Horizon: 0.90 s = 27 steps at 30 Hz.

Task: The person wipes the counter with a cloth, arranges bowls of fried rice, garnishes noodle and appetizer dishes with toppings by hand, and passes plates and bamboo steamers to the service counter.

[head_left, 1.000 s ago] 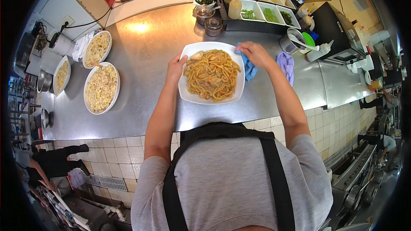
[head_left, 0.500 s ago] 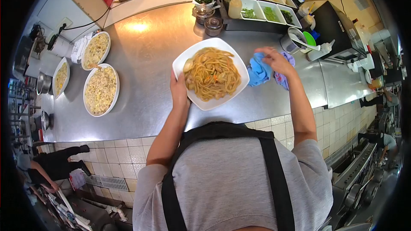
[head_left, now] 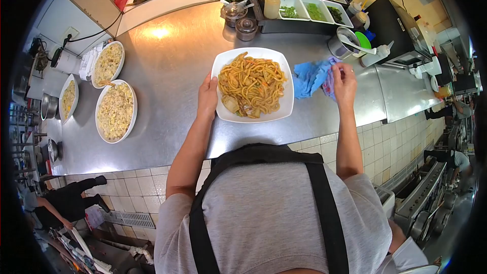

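Note:
A square white plate (head_left: 288, 112) of sauced noodles (head_left: 251, 86) is in front of me on the steel counter. My left hand (head_left: 207, 96) grips its left rim, thumb on top and fingers below the edge. To the right of the plate lies a crumpled blue cloth (head_left: 308, 79), with a purple cloth (head_left: 328, 83) against its right side. My right hand (head_left: 345, 83) is at the purple cloth, its fingers bent together on the cloth's edge. The fingertips are partly hidden.
Bowls of fried rice (head_left: 115, 111) stand at the left. At the back are a rack of topping trays (head_left: 313, 10), a squeeze bottle (head_left: 271, 5) and a lidded glass jar (head_left: 246, 29). A metal container (head_left: 341, 43) with a ladle stands back right. Other people are around the kitchen.
The noodle plate has turned, so its sides now run nearly square to me. My right hand has moved from above the blue cloth to the purple one, and the blue cloth is more spread out.

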Motion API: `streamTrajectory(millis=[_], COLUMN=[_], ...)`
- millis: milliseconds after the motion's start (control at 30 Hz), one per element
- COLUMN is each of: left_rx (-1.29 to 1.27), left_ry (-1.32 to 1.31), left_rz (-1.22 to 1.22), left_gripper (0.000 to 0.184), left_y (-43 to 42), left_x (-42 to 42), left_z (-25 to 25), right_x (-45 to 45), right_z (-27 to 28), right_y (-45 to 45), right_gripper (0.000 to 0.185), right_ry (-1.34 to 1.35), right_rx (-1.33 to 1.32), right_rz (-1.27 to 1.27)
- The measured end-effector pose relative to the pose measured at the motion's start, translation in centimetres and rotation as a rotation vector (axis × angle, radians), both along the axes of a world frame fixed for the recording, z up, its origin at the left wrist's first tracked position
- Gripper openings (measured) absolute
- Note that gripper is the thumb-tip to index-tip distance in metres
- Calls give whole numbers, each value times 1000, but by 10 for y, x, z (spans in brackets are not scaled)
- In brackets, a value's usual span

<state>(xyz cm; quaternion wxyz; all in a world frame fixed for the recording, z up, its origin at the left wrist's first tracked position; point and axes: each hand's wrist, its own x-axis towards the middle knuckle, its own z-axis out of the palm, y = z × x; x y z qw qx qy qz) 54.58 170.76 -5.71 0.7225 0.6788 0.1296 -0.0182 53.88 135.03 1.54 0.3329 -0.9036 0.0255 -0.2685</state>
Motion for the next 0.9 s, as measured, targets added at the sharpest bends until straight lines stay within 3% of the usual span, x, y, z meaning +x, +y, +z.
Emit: streamTrajectory(millis=[33, 267, 433, 567, 767, 900], left_rx=[63, 131, 77, 85, 84, 101], left_ry=[-35, -105, -102, -92, -106, -136], left_rz=[23, -61, -193, -198, -152, -69], left_gripper=[39, 36, 35, 35, 34, 32], left_y=[-1, 10, 25, 27, 24, 21], left_x=[0, 21, 41, 44, 39, 38], left_z=[-2, -8, -16, -20, -20, -26], right_x=[5, 85, 109, 112, 90, 63], right_z=[5, -24, -22, -26, -27, -33], right_y=[4, 61, 115, 121, 86, 72], right_gripper=[11, 8, 7, 9, 9, 10], right_ry=[-84, 187, 176, 197, 165, 153], right_rx=[-54, 97, -182, -422, -485, -510], right_rz=[41, 454, 773, 813, 758, 587])
